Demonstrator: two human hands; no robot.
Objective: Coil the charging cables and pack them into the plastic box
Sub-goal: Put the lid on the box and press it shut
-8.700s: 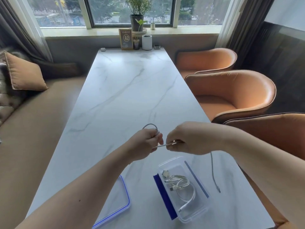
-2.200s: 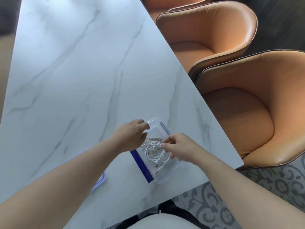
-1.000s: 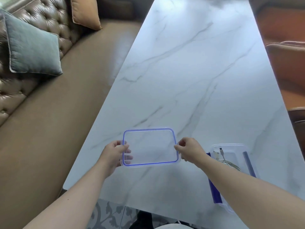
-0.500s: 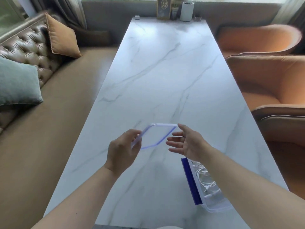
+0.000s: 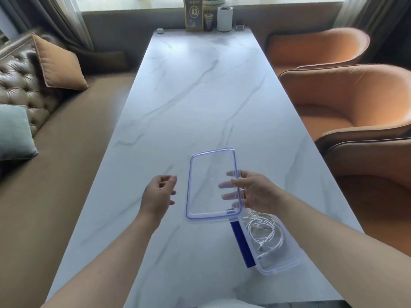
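Note:
A clear plastic lid with a blue rim [image 5: 209,185] hangs above the marble table [image 5: 200,96], held at its right edge by my right hand [image 5: 253,192], whose fingers show through the plastic. My left hand [image 5: 159,194] hovers just left of the lid, fingers apart, holding nothing. The clear plastic box [image 5: 287,263] with a blue clip on its left side stands near the table's front right. Coiled white charging cables [image 5: 264,234] lie inside it. The lid's near corner overlaps the box's far left corner.
Orange armchairs [image 5: 344,103] line the table's right side. A brown bench sofa [image 5: 55,163] with cushions runs along the left. At the far end stand a framed A2 sign [image 5: 194,13] and a white cup [image 5: 224,15].
My left hand has let go of the lid. My right hand now holds it alone, turned lengthwise and flatter, closer to the box.

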